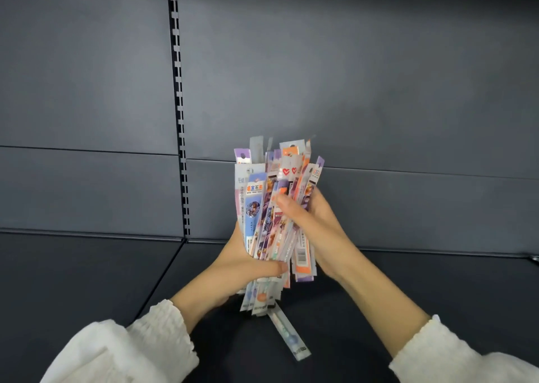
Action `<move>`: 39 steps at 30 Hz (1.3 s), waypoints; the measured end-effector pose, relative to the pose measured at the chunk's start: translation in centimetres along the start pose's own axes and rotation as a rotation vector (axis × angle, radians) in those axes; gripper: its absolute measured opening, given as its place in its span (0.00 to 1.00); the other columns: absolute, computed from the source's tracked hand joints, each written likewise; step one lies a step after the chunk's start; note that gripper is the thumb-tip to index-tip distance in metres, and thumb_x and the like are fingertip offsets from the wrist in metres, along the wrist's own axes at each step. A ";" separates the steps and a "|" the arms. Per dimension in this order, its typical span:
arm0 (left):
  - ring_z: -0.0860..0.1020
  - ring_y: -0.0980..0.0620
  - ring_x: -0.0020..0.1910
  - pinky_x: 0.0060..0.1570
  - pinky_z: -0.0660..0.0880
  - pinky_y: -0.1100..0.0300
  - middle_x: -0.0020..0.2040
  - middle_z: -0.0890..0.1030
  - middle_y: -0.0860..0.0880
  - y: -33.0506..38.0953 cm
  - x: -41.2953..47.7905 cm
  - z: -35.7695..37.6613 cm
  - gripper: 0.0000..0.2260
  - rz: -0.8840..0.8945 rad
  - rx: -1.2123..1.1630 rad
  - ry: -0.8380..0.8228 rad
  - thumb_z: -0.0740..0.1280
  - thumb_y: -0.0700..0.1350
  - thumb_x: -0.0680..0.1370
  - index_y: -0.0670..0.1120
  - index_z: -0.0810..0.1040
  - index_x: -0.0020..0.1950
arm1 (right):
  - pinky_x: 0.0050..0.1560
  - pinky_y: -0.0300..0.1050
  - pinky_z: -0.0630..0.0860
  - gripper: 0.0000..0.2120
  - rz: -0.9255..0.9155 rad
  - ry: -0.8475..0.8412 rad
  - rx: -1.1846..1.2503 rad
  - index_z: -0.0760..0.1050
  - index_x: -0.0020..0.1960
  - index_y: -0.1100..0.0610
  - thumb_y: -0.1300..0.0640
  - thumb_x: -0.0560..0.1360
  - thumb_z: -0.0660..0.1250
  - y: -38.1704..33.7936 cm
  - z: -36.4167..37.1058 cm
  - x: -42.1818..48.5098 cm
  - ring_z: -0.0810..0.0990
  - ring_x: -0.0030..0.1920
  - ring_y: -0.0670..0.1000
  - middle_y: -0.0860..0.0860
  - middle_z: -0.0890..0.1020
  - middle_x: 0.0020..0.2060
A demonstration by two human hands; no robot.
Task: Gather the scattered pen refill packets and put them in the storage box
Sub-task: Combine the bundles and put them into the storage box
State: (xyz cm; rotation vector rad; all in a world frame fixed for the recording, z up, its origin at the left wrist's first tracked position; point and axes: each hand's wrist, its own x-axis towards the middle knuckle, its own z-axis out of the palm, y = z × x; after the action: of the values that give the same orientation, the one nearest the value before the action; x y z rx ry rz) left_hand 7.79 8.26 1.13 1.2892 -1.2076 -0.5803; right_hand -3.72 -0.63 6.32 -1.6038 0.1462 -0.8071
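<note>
Head view, looking down onto a dark grey shelf backed by a grey rear panel with a slotted upright strip left of centre. White sleeves enter from both lower corners of the view. Near the rear edge of the shelf, at its middle, a thick bundle of pen refill packets stands roughly upright, fanned at the top, clasped between both hands. Left hand wraps the lower left side of the bundle, its thumb laid across the front. Right hand grips the right side higher up, thumb pressed over the front of the packets. One single refill packet lies slanting on the shelf just below the bundle, toward the front edge; whether it touches the bundle cannot be told.
</note>
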 end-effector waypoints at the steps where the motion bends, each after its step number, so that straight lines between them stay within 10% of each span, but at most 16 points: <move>1: 0.79 0.62 0.55 0.48 0.76 0.68 0.59 0.78 0.52 0.0 0.0 -0.1 0.37 -0.005 0.012 -0.009 0.70 0.25 0.68 0.52 0.64 0.69 | 0.53 0.45 0.81 0.25 -0.005 0.035 0.037 0.73 0.58 0.45 0.48 0.62 0.73 -0.2 0.1 0.3 0.84 0.52 0.46 0.46 0.85 0.51; 6: 0.80 0.54 0.57 0.52 0.78 0.60 0.58 0.80 0.47 -0.6 -0.2 -0.1 0.35 -0.049 0.007 -0.023 0.72 0.27 0.68 0.48 0.65 0.69 | 0.49 0.44 0.82 0.21 -0.058 0.163 0.088 0.73 0.57 0.44 0.59 0.68 0.76 1.0 2.5 1.1 0.85 0.49 0.47 0.45 0.86 0.48; 11: 0.79 0.59 0.58 0.51 0.77 0.65 0.57 0.82 0.54 -1.1 -0.6 0.0 0.34 -0.071 -0.011 -0.051 0.73 0.28 0.68 0.55 0.67 0.65 | 0.57 0.50 0.79 0.26 -0.044 0.121 -0.012 0.69 0.61 0.42 0.49 0.67 0.75 2.8 3.1 0.5 0.83 0.53 0.46 0.44 0.83 0.53; 17: 0.81 0.55 0.56 0.54 0.78 0.59 0.57 0.82 0.49 -1.7 -0.3 -0.3 0.35 -0.151 -0.078 0.023 0.75 0.36 0.63 0.49 0.68 0.67 | 0.48 0.36 0.77 0.32 0.089 0.016 0.054 0.65 0.68 0.43 0.31 0.67 0.58 3.0 2.2 0.9 0.82 0.53 0.41 0.44 0.80 0.57; 23: 0.80 0.52 0.57 0.59 0.77 0.52 0.57 0.81 0.49 -1.4 -0.3 -0.5 0.35 -0.215 -0.079 0.037 0.75 0.40 0.60 0.50 0.69 0.66 | 0.48 0.23 0.72 0.18 0.141 -0.064 -0.095 0.67 0.54 0.33 0.36 0.78 0.39 2.1 1.1 1.1 0.76 0.46 0.26 0.32 0.76 0.49; 28: 0.81 0.47 0.55 0.58 0.77 0.46 0.55 0.82 0.46 -1.2 -0.3 -1.3 0.41 -0.327 -0.180 0.056 0.77 0.45 0.52 0.49 0.71 0.64 | 0.73 0.53 0.61 0.35 0.105 -0.078 -0.141 0.68 0.66 0.38 0.22 0.66 0.53 1.9 1.0 1.9 0.73 0.66 0.44 0.36 0.78 0.60; 33: 0.85 0.45 0.42 0.41 0.81 0.53 0.44 0.86 0.43 -0.8 -0.8 -1.6 0.31 -0.413 -0.332 -0.082 0.75 0.43 0.52 0.44 0.78 0.56 | 0.48 0.25 0.73 0.23 0.065 -0.168 -0.216 0.51 0.65 0.33 0.41 0.74 0.57 1.4 0.9 1.0 0.75 0.52 0.26 0.30 0.71 0.57; 39: 0.85 0.45 0.41 0.38 0.81 0.55 0.43 0.86 0.42 -0.9 -1.2 -2.1 0.29 -0.423 -0.358 -0.173 0.76 0.43 0.55 0.41 0.79 0.55 | 0.50 0.27 0.74 0.25 -0.014 -0.163 -0.273 0.52 0.64 0.37 0.54 0.78 0.63 3.3 1.0 1.0 0.75 0.55 0.28 0.32 0.72 0.57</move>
State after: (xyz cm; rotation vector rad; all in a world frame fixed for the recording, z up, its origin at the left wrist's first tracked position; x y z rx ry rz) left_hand 9.55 9.94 0.18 1.2044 -0.9133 -1.1796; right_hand -1.28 -1.02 3.73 -1.9226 0.1328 -0.6850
